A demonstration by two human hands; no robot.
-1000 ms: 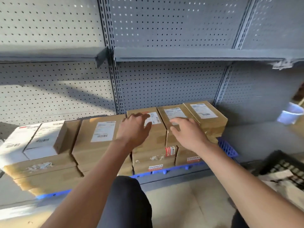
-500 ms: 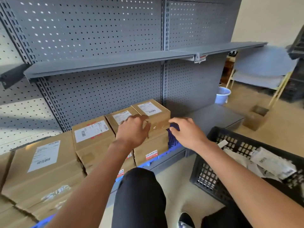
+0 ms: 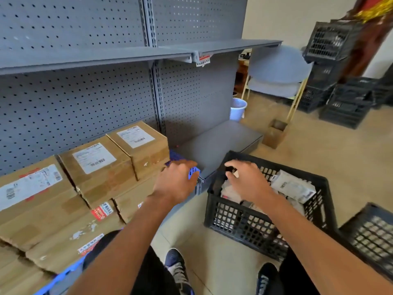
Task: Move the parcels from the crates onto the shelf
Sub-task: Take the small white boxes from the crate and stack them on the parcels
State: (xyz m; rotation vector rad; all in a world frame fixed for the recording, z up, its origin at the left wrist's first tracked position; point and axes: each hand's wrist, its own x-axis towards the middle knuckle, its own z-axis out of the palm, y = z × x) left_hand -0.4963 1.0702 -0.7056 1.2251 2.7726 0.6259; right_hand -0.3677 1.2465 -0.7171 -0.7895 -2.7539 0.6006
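Black plastic lattice crate (image 3: pixel 253 222) stands on the beige floor (image 3: pixel 319 150) just beside the bottom deck of the grey perforated metal shelf (image 3: pixel 221 141). I see white and grey soft-wrapped parcels (image 3: pixel 293 187) lying inside it. My right hand (image 3: pixel 247 180) hangs over the crate's near-left corner, palm down, fingers (image 3: pixel 231 168) loosely curled above the parcels; I cannot tell whether they touch or grip anything. My left hand (image 3: pixel 176 180) is extended over the end of the blue plastic pallet (image 3: pixel 177 156) on the shelf deck, fingers relaxed and holding nothing. Brown cardboard boxes with white shipping labels (image 3: pixel 102 165) sit stacked on that pallet, against the pegboard back, left of my left hand. The deck section right of the boxes is bare grey metal. A second black crate (image 3: pixel 370 237) stands at the right edge, near the first. Stacked black crates (image 3: pixel 340 81), a pale blue bucket (image 3: pixel 238 108) and a small open cardboard box (image 3: pixel 274 135) stand farther back.
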